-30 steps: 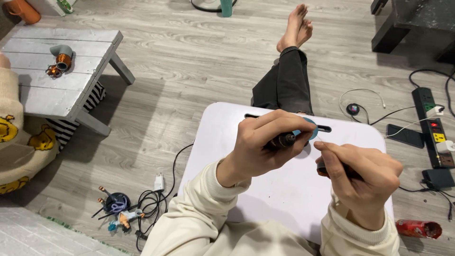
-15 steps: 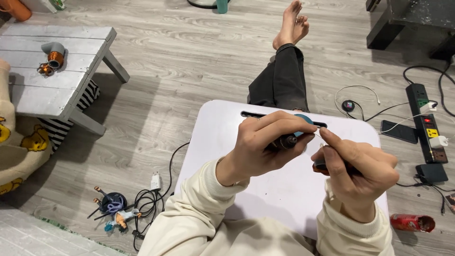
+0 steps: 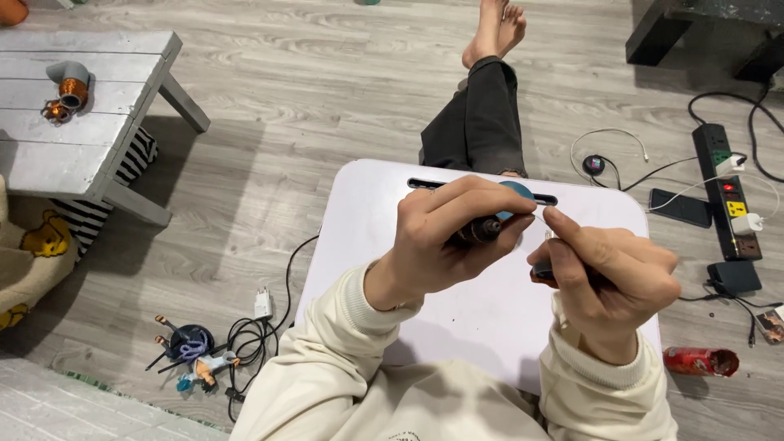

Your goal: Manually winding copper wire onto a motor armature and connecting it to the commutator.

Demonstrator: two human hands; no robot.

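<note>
Far left: grey slatted side table (image 3: 98, 122), a copper-coloured coil (image 3: 72, 88) on it. Floor, near left: tangle of cables and a white plug (image 3: 262, 304).

Centre: white lap desk (image 3: 384, 269) across your legs.
- Your left hand (image 3: 445, 237), fingers closed round a dark ribbed tool handle (image 3: 482, 230), a blue disc behind it.
- Your right hand (image 3: 608, 273), fingers pinched on a small dark part (image 3: 543, 273). It has edged closer to the tool tip since a second ago; the two nearly touch.

Open room: bare desk near you. Right edge: power strip (image 3: 727, 192), phone (image 3: 682, 208), red can (image 3: 700, 361).
</note>
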